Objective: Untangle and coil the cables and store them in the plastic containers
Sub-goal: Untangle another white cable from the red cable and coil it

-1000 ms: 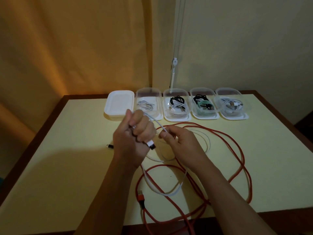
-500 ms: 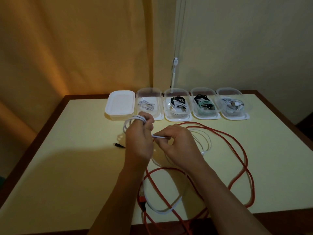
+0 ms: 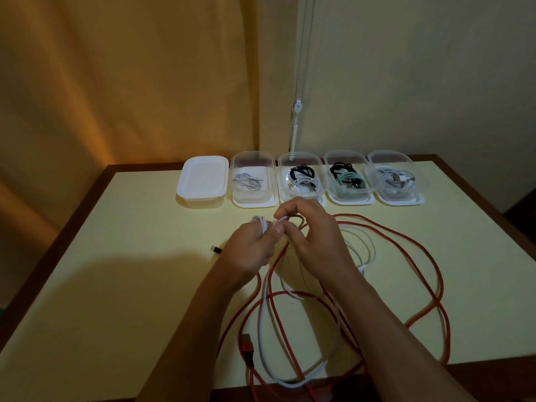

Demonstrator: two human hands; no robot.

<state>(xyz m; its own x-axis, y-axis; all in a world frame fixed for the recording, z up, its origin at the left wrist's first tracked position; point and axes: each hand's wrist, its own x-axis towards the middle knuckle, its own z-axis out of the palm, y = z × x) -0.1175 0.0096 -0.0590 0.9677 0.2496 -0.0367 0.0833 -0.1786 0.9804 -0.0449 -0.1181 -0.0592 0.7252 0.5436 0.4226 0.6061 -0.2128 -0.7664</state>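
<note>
My left hand [image 3: 251,247] grips small loops of a white cable [image 3: 263,323] wound round its fingers above the table's middle. My right hand [image 3: 311,233] pinches the same cable just to the right and guides it toward the left hand. The cable's loose length trails down to the table's front edge. A long red cable [image 3: 417,245] lies in wide loops around and under the white one. At the back stands a row of clear plastic containers [image 3: 253,181] holding coiled cables, with a closed white-lidded container [image 3: 203,178] at the left end.
A small black plug [image 3: 216,250] lies on the table left of my left hand. The red cable's plug [image 3: 247,346] rests near the front edge. A curtain and a white cord [image 3: 295,123] hang behind the table.
My left hand has turned and taken more white loops round its fingers. My right hand rose and moved toward the left hand, feeding cable. The loose white cable on the table has shifted.
</note>
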